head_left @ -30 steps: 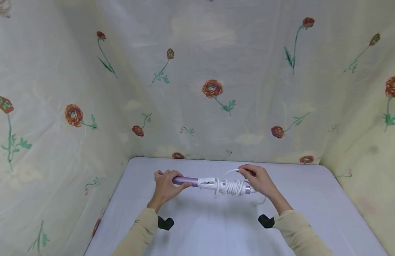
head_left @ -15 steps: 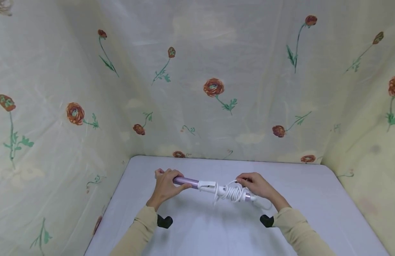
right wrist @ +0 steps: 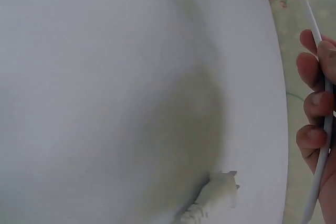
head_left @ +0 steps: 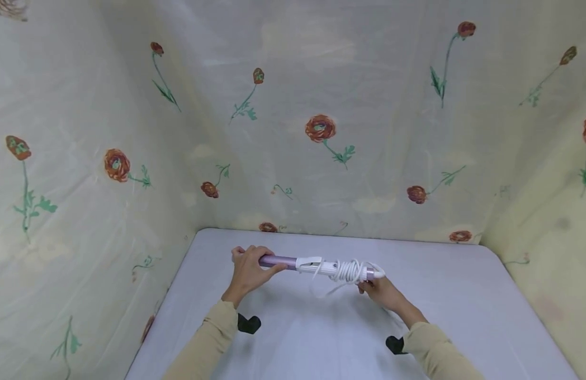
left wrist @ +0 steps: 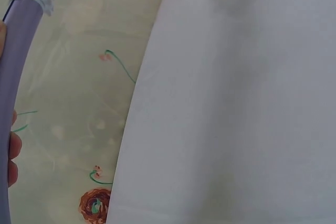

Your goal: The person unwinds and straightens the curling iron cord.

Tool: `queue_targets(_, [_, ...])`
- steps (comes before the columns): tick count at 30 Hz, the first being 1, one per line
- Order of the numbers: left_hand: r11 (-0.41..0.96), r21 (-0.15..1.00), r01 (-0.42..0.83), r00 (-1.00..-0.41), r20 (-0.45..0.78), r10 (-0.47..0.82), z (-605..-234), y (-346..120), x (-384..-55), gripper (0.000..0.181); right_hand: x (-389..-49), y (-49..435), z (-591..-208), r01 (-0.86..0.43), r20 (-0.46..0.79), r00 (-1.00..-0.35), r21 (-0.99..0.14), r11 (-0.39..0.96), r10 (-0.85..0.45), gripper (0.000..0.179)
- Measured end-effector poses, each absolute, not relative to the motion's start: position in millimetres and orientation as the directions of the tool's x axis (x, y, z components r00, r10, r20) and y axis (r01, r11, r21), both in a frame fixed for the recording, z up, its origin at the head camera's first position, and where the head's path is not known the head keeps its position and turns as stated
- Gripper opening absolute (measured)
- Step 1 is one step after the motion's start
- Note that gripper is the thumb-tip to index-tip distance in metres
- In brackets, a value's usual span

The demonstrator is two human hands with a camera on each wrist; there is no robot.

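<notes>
A curling iron with a purple barrel [head_left: 283, 262] and a white handle [head_left: 328, 268] is held level above the table. My left hand [head_left: 250, 269] grips the barrel at its far left end, thumb along the near side. White cord [head_left: 348, 271] is wound in several turns around the handle. My right hand [head_left: 382, 293] is just below the handle's right end. In the right wrist view, its curled fingers [right wrist: 315, 103] pinch a run of the white cord [right wrist: 316, 192]. The left wrist view shows the barrel [left wrist: 18, 51] with fingertips behind it.
A white-covered table [head_left: 312, 338] spreads beneath both hands. Flower-printed cloth [head_left: 378, 132] hangs behind it and along both sides. Dark wrist pieces [head_left: 249, 324] show by the sleeves. A ridged white piece [right wrist: 218, 190] appears low in the right wrist view.
My right hand has come down from above the handle to below its right end, carrying the cord along. The left hand keeps its grip; the iron has levelled slightly.
</notes>
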State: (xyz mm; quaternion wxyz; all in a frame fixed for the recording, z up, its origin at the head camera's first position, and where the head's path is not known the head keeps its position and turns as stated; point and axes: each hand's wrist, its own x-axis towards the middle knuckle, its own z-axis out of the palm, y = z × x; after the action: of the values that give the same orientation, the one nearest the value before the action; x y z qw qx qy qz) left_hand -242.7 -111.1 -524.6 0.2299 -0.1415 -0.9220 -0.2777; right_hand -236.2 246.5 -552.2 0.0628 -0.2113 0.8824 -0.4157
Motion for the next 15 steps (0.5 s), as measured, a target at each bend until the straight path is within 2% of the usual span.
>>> queue_targets(4, [0.812,0.46,0.359,-0.86,0.502,0.095,-524.2,-110.4,-241.5,0.049,-228.0,241.9,-562.3,-0.387,0.095,-0.886,-0.691,0.611,-0.454,0.012])
queue_targets(9, [0.823,0.469,0.32,-0.865,0.499,0.051,-525.0,-111.3,-242.2,0.049,-209.4,229.6,-564.9,-0.471,0.099,-0.852,-0.575,0.669,-0.514,0.013])
queue_targets(12, [0.825,0.477,0.302,-0.867,0.497,0.03,-524.4,-111.1,-243.0,0.049,-196.3,214.4,-561.5,-0.487,0.107,-0.842,-0.573,0.659,-0.529,0.019])
queue_targets(15, [0.829,0.481,0.286,-0.872,0.489,0.018,-525.1,-108.7,-243.5,0.05,-185.1,195.6,-556.0,-0.507,0.123,-0.825,-0.591,0.627,-0.551,0.034])
